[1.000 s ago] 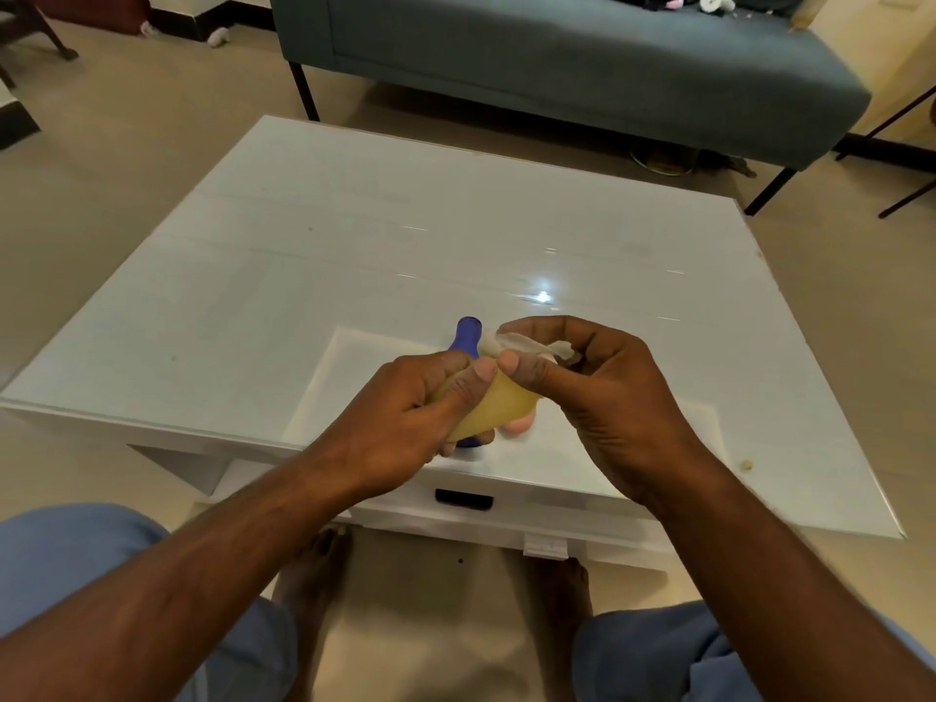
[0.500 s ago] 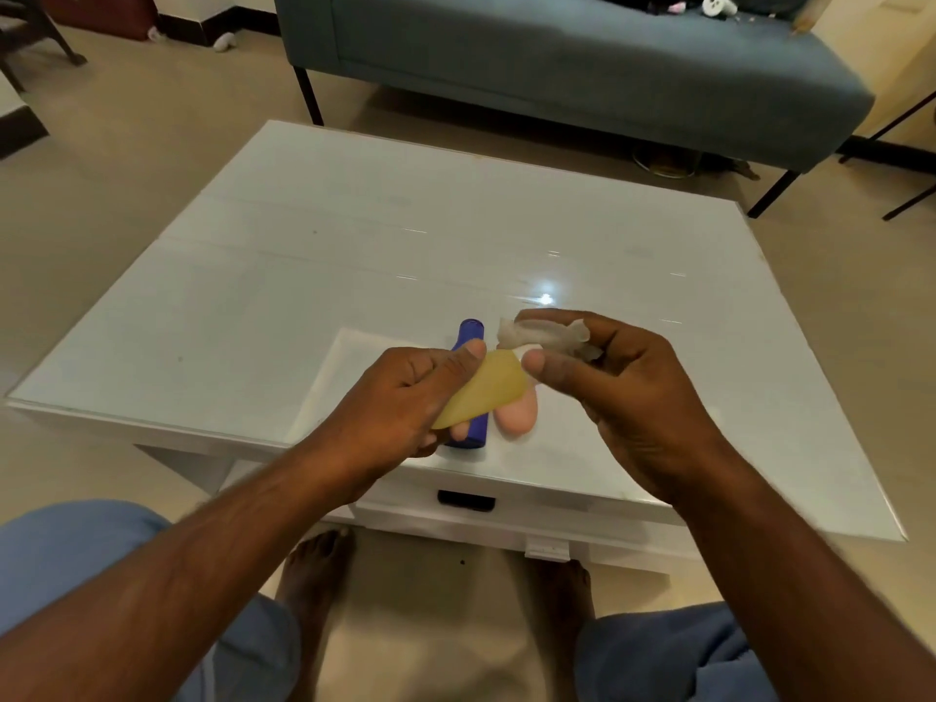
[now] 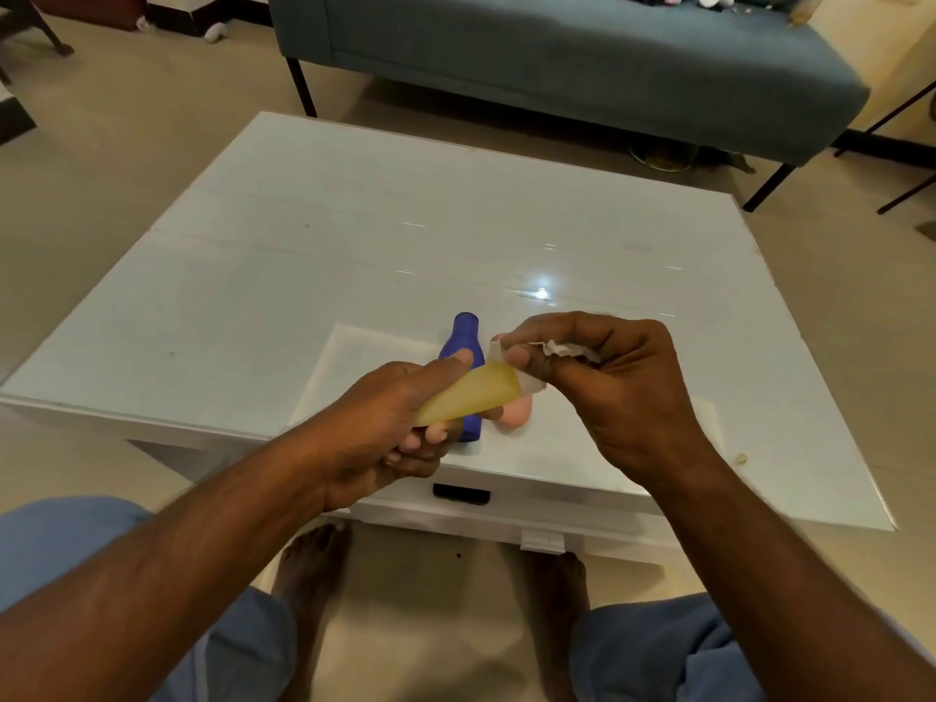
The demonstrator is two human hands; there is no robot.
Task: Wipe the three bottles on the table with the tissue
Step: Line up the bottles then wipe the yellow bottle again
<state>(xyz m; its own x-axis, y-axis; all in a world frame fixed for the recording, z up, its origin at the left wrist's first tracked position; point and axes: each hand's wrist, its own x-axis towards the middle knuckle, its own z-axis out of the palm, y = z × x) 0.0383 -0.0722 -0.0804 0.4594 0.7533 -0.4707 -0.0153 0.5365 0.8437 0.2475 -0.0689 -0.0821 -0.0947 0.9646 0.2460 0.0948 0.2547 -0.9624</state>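
- Over the near edge of the white table point(image 3: 304, 276), both hands are up off the surface working on one bottle.
- Left hand point(image 3: 385, 428) is wrapped around the fat end of the yellow bottle point(image 3: 471, 397), thumb lying along the top, fingers curled underneath. Firm full-hand hold.
- That bottle is a pale, slightly see-through yellow, smooth, tapering toward the right hand and held roughly level, angled up a bit.
- Right hand point(image 3: 602, 382) has the tissue point(image 3: 557, 349) pinched between thumb and fingertips, pressed against the narrow end of the yellow bottle. The tissue is white and scrunched, with a bit sticking out behind the fingers.
- Blue bottle point(image 3: 465, 342) is lying flat on the table right under the hands, neck pointing away, deep glossy blue, partly covered by the left hand.
- Pink bottle point(image 3: 516, 412) lies just beside the blue one on its right, mostly hidden, only a rounded pale-pink end showing.
- Grey-blue sofa point(image 3: 557, 58) sits past the far side of the table.
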